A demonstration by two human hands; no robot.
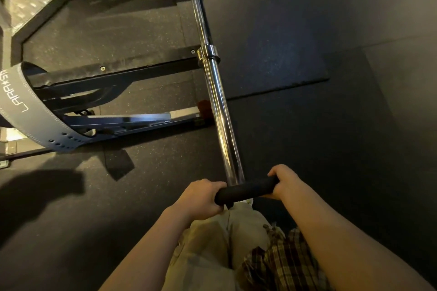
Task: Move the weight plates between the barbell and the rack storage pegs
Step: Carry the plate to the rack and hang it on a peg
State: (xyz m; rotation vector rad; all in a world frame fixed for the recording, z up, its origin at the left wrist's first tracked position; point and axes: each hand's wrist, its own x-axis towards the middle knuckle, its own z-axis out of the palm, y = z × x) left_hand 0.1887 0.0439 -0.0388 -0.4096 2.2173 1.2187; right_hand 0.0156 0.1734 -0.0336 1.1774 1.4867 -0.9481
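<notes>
A: Our fingers [218,184] curl round the rim of a black weight plate [247,189], seen edge-on. The left hand [201,197] grips one side and the right hand [285,182] the opposite side.

B: Plate location?

A: It sits at the near tip of the barbell sleeve [221,111], just above our legs. We cannot tell whether the bore is on the sleeve or just off it. The collar [208,54] lies well up the bar, and the sleeve between is bare.

B: Handling?

A: We judge the plate rigid and dense, with a matte rim that should resist slipping. The chrome sleeve is smooth, so the plate should slide freely if we keep it square; tilted, it may bind. We hold at opposite rim points to balance the load.

B: Nearby?

A: A grey lifting belt [30,111] hangs on the black rack frame [118,73], over the rubber floor [331,149].
</notes>
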